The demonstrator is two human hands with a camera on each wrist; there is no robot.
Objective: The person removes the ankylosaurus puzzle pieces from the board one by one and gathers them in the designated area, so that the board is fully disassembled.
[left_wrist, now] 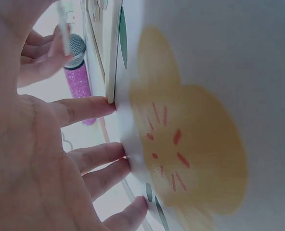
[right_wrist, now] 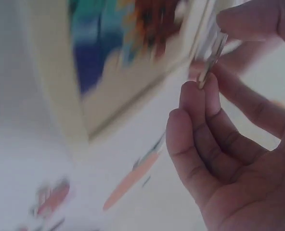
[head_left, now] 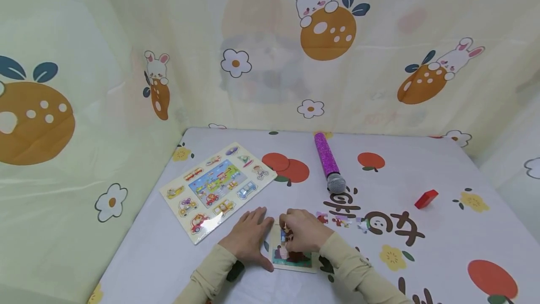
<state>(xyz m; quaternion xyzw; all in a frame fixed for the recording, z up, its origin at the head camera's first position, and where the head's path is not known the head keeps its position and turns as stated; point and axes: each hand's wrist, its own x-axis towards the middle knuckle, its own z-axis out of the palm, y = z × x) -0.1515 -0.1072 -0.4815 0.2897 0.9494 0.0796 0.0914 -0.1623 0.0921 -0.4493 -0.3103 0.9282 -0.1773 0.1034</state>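
Observation:
A small framed puzzle board [head_left: 293, 269] with a colorful picture lies flat between my two hands. Beside its left edge is my left hand [head_left: 251, 238], fingers spread and fairly straight; in the left wrist view a finger [left_wrist: 92, 108] touches the board's side [left_wrist: 113, 53]. Over the board's upper part, my right hand [head_left: 305, 231] pinches a thin flat puzzle piece [right_wrist: 212, 60] between thumb and fingertips. That piece is seen edge-on, so its picture is hidden. Just right of this hand lie several loose puzzle pieces [head_left: 341, 222].
A larger vehicle puzzle board [head_left: 185, 226] lies at the left. Beyond my hands is a purple glitter microphone [head_left: 326, 156] with a grey mesh head. Farther right sits a small red block [head_left: 426, 199]. Printed cloth covers the table and hangs as walls behind and at the sides.

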